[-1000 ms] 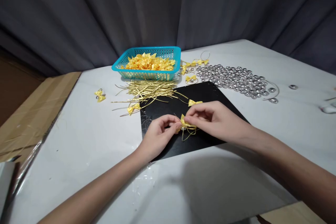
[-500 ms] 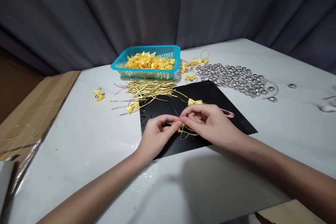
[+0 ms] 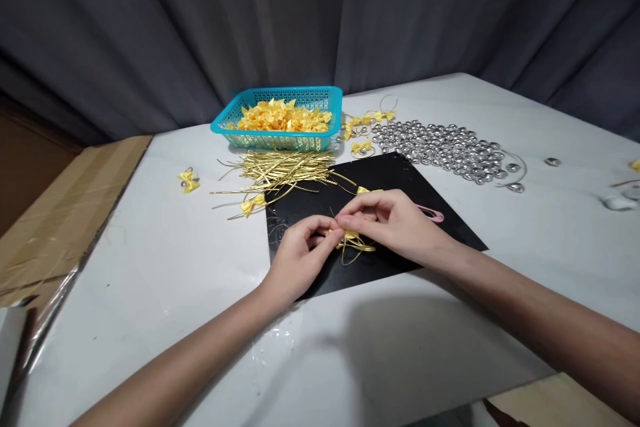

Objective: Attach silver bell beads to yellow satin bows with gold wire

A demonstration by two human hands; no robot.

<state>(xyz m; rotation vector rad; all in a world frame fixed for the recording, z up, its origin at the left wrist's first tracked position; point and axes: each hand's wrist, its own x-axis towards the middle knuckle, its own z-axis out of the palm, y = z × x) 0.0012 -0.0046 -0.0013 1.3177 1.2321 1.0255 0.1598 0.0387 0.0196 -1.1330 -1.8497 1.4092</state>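
From my distant seat, I am looking through the head camera and starting at the left, where brown cardboard (image 3: 105,177) is lying beside the white table (image 3: 175,267). A yellow bow with a silver bead (image 3: 189,180) is sitting alone there. Further along, a second bow (image 3: 254,204) is resting by the left edge of the black mat (image 3: 370,173), and the blue basket (image 3: 300,136) is holding a heap of yellow bows (image 3: 285,118) behind a bundle of gold wires (image 3: 285,170).

Over the mat, the left hand (image 3: 303,255) is pinching narrowly, thumb against forefinger, at the left end of the working piece — a yellow bow with gold wire loops (image 3: 351,236), hanging just below the fingertips. The right hand (image 3: 395,227) is meeting it there, thumb and forefinger also drawn together; I cannot tell which strand each is gripping. A thin wire end is poking up beside them.

Behind the right hand, another bow (image 3: 365,190) is partly hiding, and a pink clip (image 3: 439,217) is showing past the wrist. Farther right, silver beads (image 3: 450,147) are spreading in a pile — one loose bead (image 3: 553,161) is lying apart.
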